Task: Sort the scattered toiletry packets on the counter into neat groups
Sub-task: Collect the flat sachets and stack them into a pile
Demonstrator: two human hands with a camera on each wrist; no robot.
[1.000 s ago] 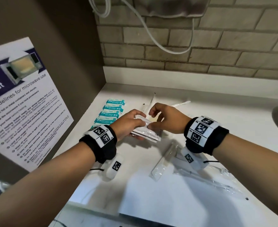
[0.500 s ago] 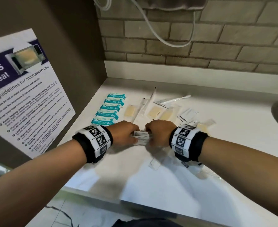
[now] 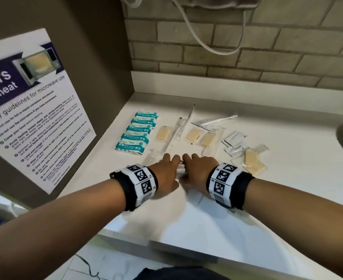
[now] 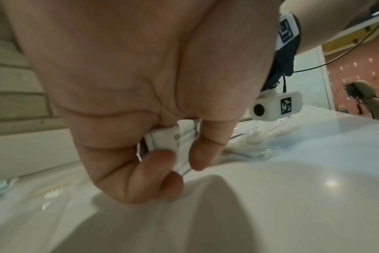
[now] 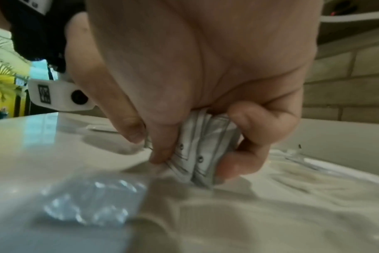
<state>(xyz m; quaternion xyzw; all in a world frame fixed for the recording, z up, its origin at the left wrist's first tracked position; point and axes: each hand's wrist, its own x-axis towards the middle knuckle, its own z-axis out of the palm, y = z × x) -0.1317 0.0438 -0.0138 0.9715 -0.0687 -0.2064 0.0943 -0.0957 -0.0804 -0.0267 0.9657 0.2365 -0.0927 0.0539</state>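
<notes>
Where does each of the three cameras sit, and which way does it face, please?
Head: worn high, looking down at the counter; both forearms show, left hand and right hand meeting.
Left wrist: under the wrist, looking along the palm at fingers gripping the stack of white sachets.
Right wrist: likewise, fingers gripping the stack's other end.
All three share that stack; each wrist view shows the other wrist's camera.

Teal-and-white wipe packs [image 3: 140,132] — white bench [image 3: 237,209] — tan soap bars [image 3: 192,135]; white sachets [image 5: 203,150] edged in grey lines; wristbands [image 3: 140,184] black with black-and-white square markers.
</notes>
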